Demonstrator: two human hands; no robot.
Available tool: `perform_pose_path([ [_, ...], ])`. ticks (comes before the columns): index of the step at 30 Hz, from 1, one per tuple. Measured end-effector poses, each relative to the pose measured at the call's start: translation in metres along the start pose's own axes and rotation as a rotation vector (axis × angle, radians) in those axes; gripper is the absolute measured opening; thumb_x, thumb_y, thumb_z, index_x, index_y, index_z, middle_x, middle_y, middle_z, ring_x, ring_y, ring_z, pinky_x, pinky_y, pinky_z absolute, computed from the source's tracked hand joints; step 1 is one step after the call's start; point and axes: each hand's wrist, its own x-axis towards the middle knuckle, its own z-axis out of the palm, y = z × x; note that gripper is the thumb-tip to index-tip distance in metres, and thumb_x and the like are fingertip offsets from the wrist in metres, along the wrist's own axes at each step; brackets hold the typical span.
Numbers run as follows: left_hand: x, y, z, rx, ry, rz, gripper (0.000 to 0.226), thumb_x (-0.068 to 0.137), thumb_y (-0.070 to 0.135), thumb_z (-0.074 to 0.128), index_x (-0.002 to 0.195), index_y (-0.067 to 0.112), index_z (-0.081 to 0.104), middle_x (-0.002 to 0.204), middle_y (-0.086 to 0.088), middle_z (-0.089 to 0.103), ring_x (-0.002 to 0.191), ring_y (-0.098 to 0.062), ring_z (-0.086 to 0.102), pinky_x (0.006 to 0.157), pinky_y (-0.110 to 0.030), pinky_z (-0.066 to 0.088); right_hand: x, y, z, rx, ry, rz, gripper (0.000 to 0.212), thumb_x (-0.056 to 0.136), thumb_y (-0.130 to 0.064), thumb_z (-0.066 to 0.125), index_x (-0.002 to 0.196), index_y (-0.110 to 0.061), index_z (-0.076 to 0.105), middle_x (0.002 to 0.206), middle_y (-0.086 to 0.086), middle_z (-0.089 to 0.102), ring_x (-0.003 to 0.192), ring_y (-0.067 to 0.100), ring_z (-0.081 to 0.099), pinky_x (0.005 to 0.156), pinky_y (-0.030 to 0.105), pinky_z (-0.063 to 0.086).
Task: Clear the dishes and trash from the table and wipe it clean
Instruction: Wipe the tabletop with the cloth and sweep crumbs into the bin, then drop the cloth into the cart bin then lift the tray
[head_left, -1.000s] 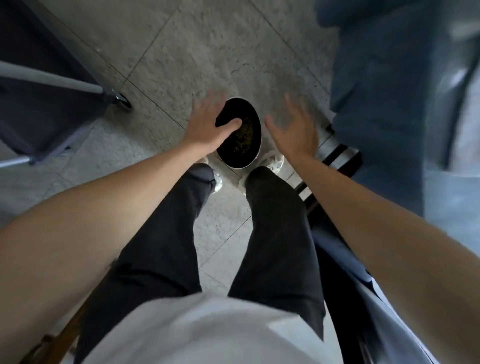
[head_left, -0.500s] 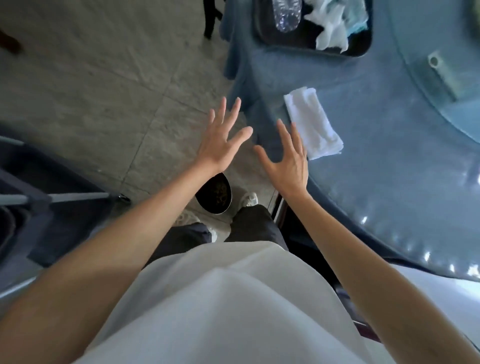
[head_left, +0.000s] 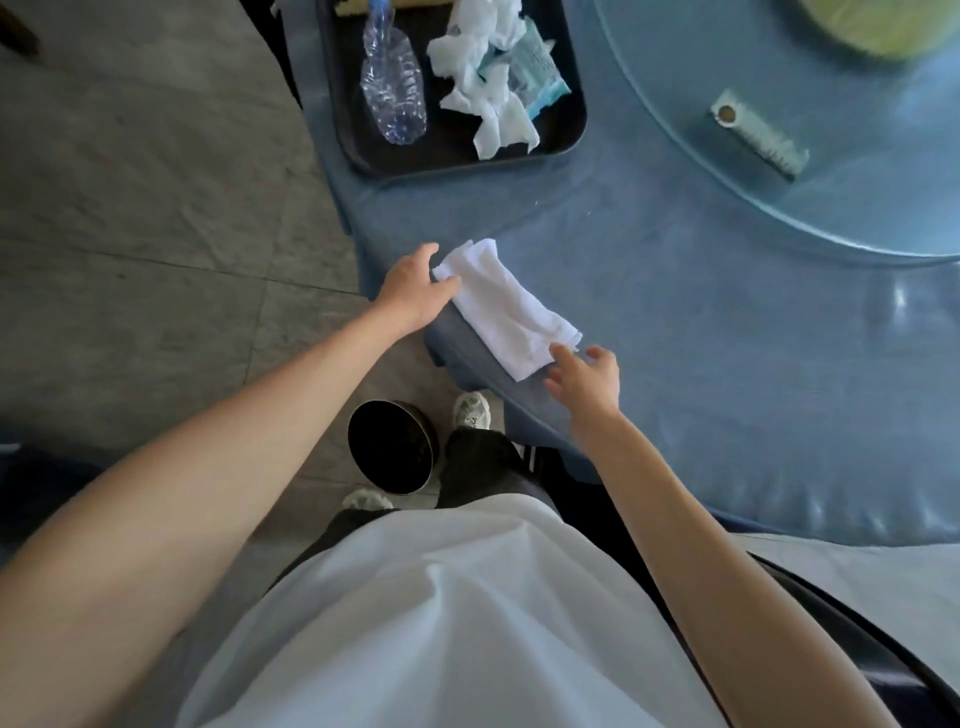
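A folded white cloth (head_left: 506, 306) lies at the near edge of the blue-covered table (head_left: 701, 322). My left hand (head_left: 413, 291) rests at the cloth's far left end, thumb on its corner. My right hand (head_left: 587, 376) hovers open at the cloth's near right end, fingertips just touching its edge. A black tray (head_left: 343, 119) at the table's far side holds a crushed plastic bottle (head_left: 392, 88), crumpled white tissues (head_left: 480, 83) and a teal wrapper (head_left: 540, 73).
A dark round bin (head_left: 389, 447) stands on the stone floor by my feet, left of the table. A glass turntable (head_left: 857, 171) with a small ridged holder (head_left: 758, 135) fills the far right. A dark chair back (head_left: 852, 639) curves at lower right.
The view lifted from the bin on the floor to the table. Both hands, open in the air before, have moved onto the two ends of the white cloth.
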Motion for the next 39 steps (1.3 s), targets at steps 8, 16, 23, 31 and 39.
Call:
perform_pose_path([
  [8, 0.036, 0.017, 0.011, 0.022, -0.025, -0.066, 0.04, 0.082, 0.043, 0.077, 0.104, 0.013, 0.063, 0.099, -0.001, 0.064, 0.093, -0.023, 0.059, 0.073, -0.032, 0.042, 0.013, -0.012, 0.005, 0.059, -0.071, 0.117, 0.043, 0.086, -0.025, 0.082, 0.108, -0.012, 0.047, 0.083, -0.001, 0.051, 0.061, 0.013, 0.051, 0.057, 0.022, 0.047],
  [16, 0.029, 0.031, -0.002, -0.782, -0.244, -0.326, 0.012, 0.089, 0.008, 0.072, 0.101, 0.008, 0.072, 0.096, -0.001, 0.079, 0.097, -0.018, 0.074, 0.068, -0.025, 0.06, 0.03, -0.039, -0.009, 0.245, -0.157, 0.383, 0.021, 0.088, -0.01, 0.08, 0.097, -0.003, 0.063, 0.059, -0.001, 0.068, 0.046, 0.009, 0.063, 0.044, 0.019, 0.048],
  [23, -0.001, 0.043, -0.049, -0.991, -0.314, -0.218, 0.027, 0.093, 0.004, 0.067, 0.119, 0.005, 0.068, 0.11, -0.009, 0.076, 0.1, -0.019, 0.074, 0.079, -0.029, 0.061, 0.03, -0.063, 0.006, 0.201, -0.437, 0.428, 0.023, 0.092, -0.023, 0.074, 0.112, -0.012, 0.07, 0.079, -0.001, 0.073, 0.06, 0.01, 0.064, 0.055, 0.023, 0.044],
  [31, -0.04, 0.022, -0.137, -1.063, -0.179, -0.087, 0.034, 0.092, 0.008, 0.067, 0.126, 0.009, 0.065, 0.116, -0.008, 0.074, 0.105, -0.022, 0.072, 0.081, -0.032, 0.061, 0.002, -0.109, 0.094, 0.169, -0.819, 0.399, 0.059, 0.079, -0.042, 0.083, 0.128, -0.013, 0.069, 0.12, 0.015, 0.074, 0.107, 0.035, 0.073, 0.09, 0.044, 0.06],
  [39, -0.077, -0.073, -0.241, -1.072, 0.201, -0.128, 0.035, 0.083, 0.021, 0.068, 0.116, 0.01, 0.072, 0.105, -0.005, 0.076, 0.094, -0.02, 0.074, 0.068, -0.026, 0.058, -0.044, -0.147, 0.227, -0.025, -1.086, 0.196, 0.057, 0.104, -0.054, 0.052, 0.147, -0.018, 0.058, 0.149, 0.01, 0.06, 0.14, 0.028, 0.055, 0.119, 0.047, 0.04],
])
